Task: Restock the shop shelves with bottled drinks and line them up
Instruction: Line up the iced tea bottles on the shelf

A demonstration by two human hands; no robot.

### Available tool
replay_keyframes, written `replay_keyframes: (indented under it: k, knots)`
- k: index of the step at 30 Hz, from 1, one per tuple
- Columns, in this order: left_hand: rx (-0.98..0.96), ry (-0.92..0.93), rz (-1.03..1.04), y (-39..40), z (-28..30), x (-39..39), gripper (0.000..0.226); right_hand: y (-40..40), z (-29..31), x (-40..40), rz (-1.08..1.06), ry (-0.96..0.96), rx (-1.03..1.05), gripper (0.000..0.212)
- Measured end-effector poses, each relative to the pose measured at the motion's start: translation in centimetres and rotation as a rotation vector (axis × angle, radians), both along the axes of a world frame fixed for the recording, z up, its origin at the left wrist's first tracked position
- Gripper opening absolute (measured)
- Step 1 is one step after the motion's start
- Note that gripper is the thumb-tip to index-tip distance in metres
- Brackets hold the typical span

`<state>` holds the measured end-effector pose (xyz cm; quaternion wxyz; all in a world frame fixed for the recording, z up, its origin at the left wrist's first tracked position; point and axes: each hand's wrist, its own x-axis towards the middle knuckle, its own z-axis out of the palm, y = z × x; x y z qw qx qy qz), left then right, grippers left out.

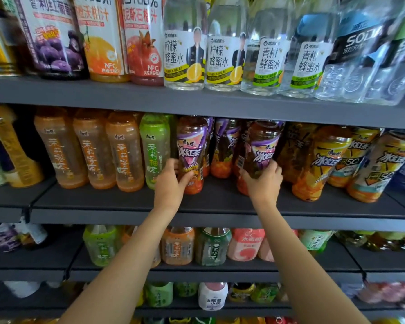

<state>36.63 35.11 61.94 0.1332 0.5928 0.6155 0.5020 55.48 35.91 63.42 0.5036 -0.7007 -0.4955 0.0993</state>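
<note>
Fingers (171,166) of the left hand (171,185) curl round the lower body of a purple-label iced tea bottle (191,150), thumb on its front; fingers of the right hand (263,183) wrap the base of a second purple-label bottle (262,148) in the same way; both bottles stand on the middle shelf (220,204), the landmark for what follows. Left bottle: upright, long axis vertical, label facing outward, base on the shelf board. Right bottle: tilted, top leaning toward the right, barcode turned to the left; whether its base touches the board cannot be told. Between the two held bottles, further purple-label bottles (225,148) stand deeper on the shelf. Just left of the left bottle stands a green tea bottle (154,148), touching or nearly touching it; beyond that, three orange tea bottles (91,148) in a row. Right of the right bottle, yellow-label iced tea bottles (318,162) lean at angles, crowding that side. Above the middle shelf, the upper shelf's edge (197,101) hangs close over the caps, carrying juice bottles (103,38) and clear honey-water bottles (185,50). Front strip of the middle shelf board lies bare before the bottles, forearms crossing its edge; below it, lower shelves hold smaller mixed drinks (211,246).
</note>
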Motion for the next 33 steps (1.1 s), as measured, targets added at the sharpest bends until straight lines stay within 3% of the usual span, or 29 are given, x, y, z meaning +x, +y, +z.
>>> replay_keyframes:
  k: [3,8,13,20,23,27,33]
  knots:
    - [-0.006,-0.003,0.005,-0.1,0.2,0.0,0.046,0.3,-0.1,0.5,0.098,0.036,-0.085,0.058]
    - [-0.022,-0.033,-0.015,-0.2,0.3,-0.1,0.044,-1.4,-0.3,-1.4,0.123,-0.092,-0.067,0.053]
    - [-0.013,-0.016,-0.016,-0.3,0.6,0.0,0.043,-1.0,0.0,-4.0,0.234,-0.108,-0.117,0.056]
    - [-0.016,0.010,-0.030,-0.4,0.7,0.1,0.040,0.2,-0.5,-5.4,0.148,-0.166,-0.115,0.066]
    - [-0.007,0.019,-0.011,-0.2,0.6,0.4,0.040,0.2,-0.4,-4.8,0.205,-0.131,-0.105,0.067]
    - [0.018,0.020,0.005,0.1,0.3,1.1,0.037,-0.2,-0.6,-3.7,0.284,-0.118,-0.081,0.065]
    - [0.017,0.049,0.001,-0.1,0.4,1.1,0.036,-0.2,-1.0,-4.7,0.218,-0.192,-0.086,0.059]
